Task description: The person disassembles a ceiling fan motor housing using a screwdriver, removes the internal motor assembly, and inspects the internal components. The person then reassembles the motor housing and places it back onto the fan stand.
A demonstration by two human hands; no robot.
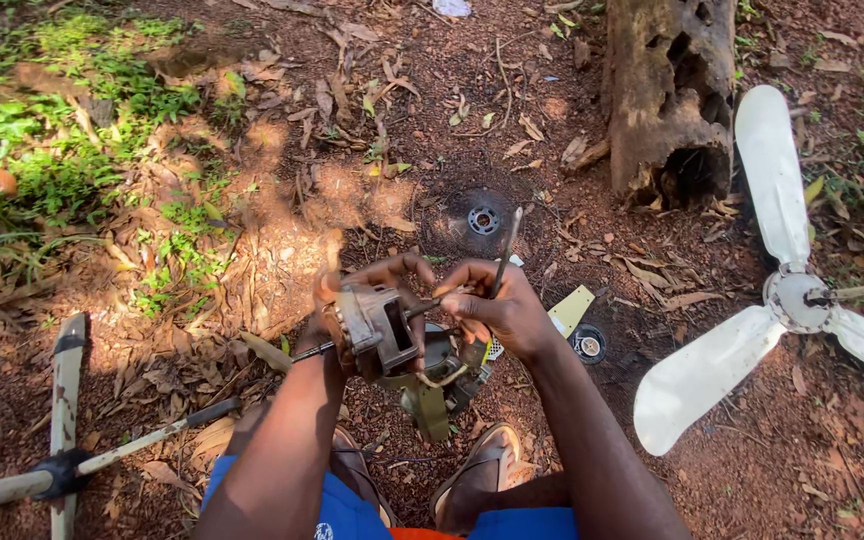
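My left hand [357, 295] grips a small grey fan motor [380, 335] from the left and from behind, low in the middle of the head view. The motor's shaft sticks out to the right. My right hand [497, 305] touches that shaft with its fingertips and holds a thin dark screwdriver [505, 252] that points up and away. Under the motor hang a greenish bracket [430, 405] and some wires. My knees in blue shorts and my sandalled feet are just below.
A white three-bladed fan blade [787, 300] lies on the red dirt at the right. A round black wire fan guard [480, 220] lies ahead, a hollow rotten log [667, 95] beyond it. A crossed stand base with a pole [67, 460] lies at the left.
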